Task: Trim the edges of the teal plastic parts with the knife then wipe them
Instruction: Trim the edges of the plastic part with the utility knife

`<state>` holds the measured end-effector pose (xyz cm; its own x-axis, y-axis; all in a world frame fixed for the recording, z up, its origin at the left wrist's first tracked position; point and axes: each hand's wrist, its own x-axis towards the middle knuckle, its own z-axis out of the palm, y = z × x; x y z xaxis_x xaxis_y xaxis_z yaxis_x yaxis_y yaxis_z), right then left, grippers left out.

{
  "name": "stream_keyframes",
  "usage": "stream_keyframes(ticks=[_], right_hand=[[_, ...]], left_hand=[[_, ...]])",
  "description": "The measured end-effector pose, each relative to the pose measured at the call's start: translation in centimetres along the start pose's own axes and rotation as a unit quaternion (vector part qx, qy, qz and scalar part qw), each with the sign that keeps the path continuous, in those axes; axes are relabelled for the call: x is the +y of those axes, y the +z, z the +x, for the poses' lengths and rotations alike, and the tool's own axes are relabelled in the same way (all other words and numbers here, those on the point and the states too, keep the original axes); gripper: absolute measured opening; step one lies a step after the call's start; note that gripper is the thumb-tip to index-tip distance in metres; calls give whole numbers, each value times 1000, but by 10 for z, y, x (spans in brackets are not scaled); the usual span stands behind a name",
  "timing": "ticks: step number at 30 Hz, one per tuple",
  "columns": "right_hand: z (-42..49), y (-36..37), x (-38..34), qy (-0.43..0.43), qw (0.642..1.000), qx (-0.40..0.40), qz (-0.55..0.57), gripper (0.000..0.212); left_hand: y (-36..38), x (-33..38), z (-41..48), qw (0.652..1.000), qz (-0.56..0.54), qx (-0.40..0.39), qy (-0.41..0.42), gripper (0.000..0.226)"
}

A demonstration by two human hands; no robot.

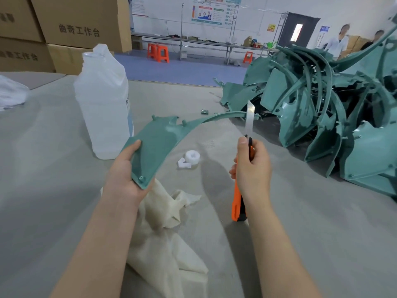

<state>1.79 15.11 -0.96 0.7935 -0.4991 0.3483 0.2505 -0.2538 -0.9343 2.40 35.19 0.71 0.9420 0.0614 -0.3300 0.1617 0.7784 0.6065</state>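
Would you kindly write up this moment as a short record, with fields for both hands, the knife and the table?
left hand: grips the wide end of a teal plastic part, held above the table
right hand: grips an orange utility knife
blade: extended upward, at the part's thin curved end; contact unclear
below the hands: crumpled beige cloth
also on table: clear plastic bottle, white tape roll, pile of teal parts on the right

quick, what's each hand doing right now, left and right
Left hand: closed on the wide end of a teal plastic part, holding it up.
Right hand: closed on the orange utility knife, blade extended upward.
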Motion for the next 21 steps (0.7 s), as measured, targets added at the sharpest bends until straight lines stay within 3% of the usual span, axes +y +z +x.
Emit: stream_keyframes(ticks=[21], right_hand=[[-9, 10, -5, -21, 999, -34, 5, 36]], left_hand=[[0, 2, -4, 1000, 27, -3, 15, 14]])
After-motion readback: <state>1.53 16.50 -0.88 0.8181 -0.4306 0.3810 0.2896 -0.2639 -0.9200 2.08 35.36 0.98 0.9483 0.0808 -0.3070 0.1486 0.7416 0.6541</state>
